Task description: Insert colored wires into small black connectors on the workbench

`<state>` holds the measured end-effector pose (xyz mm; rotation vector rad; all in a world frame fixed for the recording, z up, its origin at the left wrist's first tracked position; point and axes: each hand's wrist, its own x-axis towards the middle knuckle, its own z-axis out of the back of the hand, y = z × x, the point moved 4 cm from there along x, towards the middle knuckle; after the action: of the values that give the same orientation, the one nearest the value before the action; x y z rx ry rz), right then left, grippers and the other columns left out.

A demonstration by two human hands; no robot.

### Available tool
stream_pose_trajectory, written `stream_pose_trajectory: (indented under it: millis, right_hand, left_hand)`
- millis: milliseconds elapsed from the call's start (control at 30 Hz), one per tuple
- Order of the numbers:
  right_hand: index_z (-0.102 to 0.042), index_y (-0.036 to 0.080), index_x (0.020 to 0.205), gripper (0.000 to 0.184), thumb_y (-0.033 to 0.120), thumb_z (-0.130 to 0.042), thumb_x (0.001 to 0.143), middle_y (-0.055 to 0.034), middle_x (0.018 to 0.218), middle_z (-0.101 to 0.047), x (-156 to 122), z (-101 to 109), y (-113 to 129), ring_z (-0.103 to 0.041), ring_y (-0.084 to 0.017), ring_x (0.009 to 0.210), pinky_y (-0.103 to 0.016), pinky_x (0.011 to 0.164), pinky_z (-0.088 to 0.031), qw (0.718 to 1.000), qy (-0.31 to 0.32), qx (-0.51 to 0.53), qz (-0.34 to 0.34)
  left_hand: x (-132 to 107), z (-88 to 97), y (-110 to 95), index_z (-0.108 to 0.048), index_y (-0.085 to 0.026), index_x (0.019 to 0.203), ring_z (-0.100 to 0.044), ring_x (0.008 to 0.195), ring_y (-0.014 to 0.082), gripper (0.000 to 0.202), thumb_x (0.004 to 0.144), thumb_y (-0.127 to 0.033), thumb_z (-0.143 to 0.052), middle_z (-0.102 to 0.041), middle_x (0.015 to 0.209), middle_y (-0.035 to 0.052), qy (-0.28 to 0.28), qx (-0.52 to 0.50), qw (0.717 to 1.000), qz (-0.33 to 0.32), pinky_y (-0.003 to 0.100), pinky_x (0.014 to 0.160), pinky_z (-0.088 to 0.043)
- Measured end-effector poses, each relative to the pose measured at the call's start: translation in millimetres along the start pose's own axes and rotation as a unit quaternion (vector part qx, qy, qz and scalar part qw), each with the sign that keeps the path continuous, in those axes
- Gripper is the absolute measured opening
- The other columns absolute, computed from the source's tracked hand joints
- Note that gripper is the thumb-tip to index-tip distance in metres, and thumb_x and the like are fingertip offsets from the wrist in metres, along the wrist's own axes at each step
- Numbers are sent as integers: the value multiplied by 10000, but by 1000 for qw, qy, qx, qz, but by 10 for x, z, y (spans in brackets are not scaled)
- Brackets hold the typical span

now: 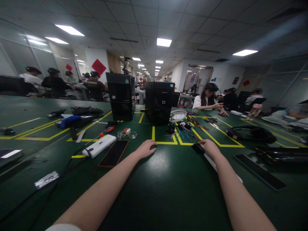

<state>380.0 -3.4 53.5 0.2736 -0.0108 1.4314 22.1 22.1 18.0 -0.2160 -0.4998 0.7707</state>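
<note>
On the green table, my left hand [146,149] rests with thumb and fingers apart and nothing between them. My right hand [209,149] is closed, its fingertips at a small black piece [197,148] whose kind I cannot make out. A long white strip [211,162] lies partly hidden beneath the right forearm. Between and beyond the hands spreads a bundle of red, blue and black wires [184,131]. Nearest to the left hand are glasses [132,135] and a dark phone [114,154] with an orange edge.
Two black computer towers [121,102] [160,104] stand ahead, with a white basket [178,115] beside the right one. A white power bank [99,146], a red screwdriver [107,131] and cables lie left. A flat dark panel [260,171] lies right. A person [207,99] sits across.
</note>
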Motion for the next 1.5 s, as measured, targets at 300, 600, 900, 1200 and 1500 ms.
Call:
stream_pose_trajectory:
  millis: [300,600,900,1200,1500]
  right_hand:
    - [-667,143,1021,323,172,-451,783,-91,935,-665,-117,278,-36,-605,-161,731,-228,622,-420,998,-22,26,-56]
    - [-705,180,941,290,133,-506,736,-72,902,-680,-168,302,47,-601,-148,698,-209,585,-403,997,59,13,-54]
    - [-699,166,958,319,106,-489,725,-67,862,-685,-161,267,37,-604,-159,718,-211,594,-397,996,63,14,-54]
    - [-700,168,932,321,83,-493,702,-77,898,-674,-154,217,100,-605,-178,802,-223,638,-392,993,105,-44,-41]
    - [-700,151,835,276,94,-451,732,-100,816,-649,-178,186,230,-604,-180,758,-232,607,-377,987,132,-95,-15]
  left_hand:
    - [3,16,-17,-598,-185,1067,-512,1061,217,272,823,-275,-519,-590,1123,71,-1,1,1000,-5,359,958,-381]
    - [2,2,6,-596,-189,1075,-504,1075,221,281,830,-297,-510,-582,1137,70,-1,1,1000,-3,365,968,-373]
    - [-4,20,-15,-596,-187,1072,-507,1067,220,281,831,-301,-507,-583,1131,72,-1,-1,1000,-5,360,951,-383]
    - [-6,14,-12,-593,-185,1075,-508,1066,222,282,833,-302,-505,-583,1133,72,-3,0,1000,-6,360,955,-379]
    - [1,-7,9,-602,-183,1066,-508,1069,225,278,824,-290,-516,-585,1130,79,-10,0,1000,-11,358,957,-377]
